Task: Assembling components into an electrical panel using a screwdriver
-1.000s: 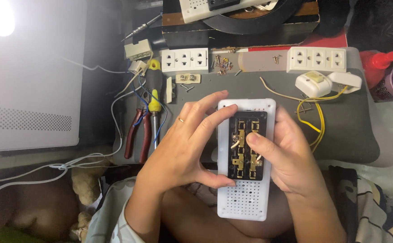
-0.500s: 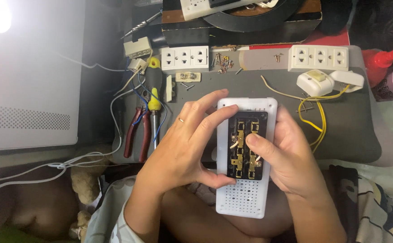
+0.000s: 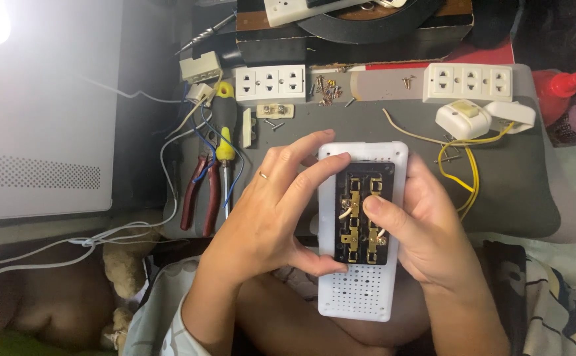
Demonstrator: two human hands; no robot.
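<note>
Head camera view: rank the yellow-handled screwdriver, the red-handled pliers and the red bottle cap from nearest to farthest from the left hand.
From the left hand:
1. Yellow-handled screwdriver, just off its left side on the grey mat.
2. Red-handled pliers, a little farther left, beside the screwdriver.
3. Red bottle cap, far off at the upper right edge.

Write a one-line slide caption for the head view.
Both hands, left hand and right hand, grip an opened white socket housing with brass contacts, above a grey work mat.
</note>
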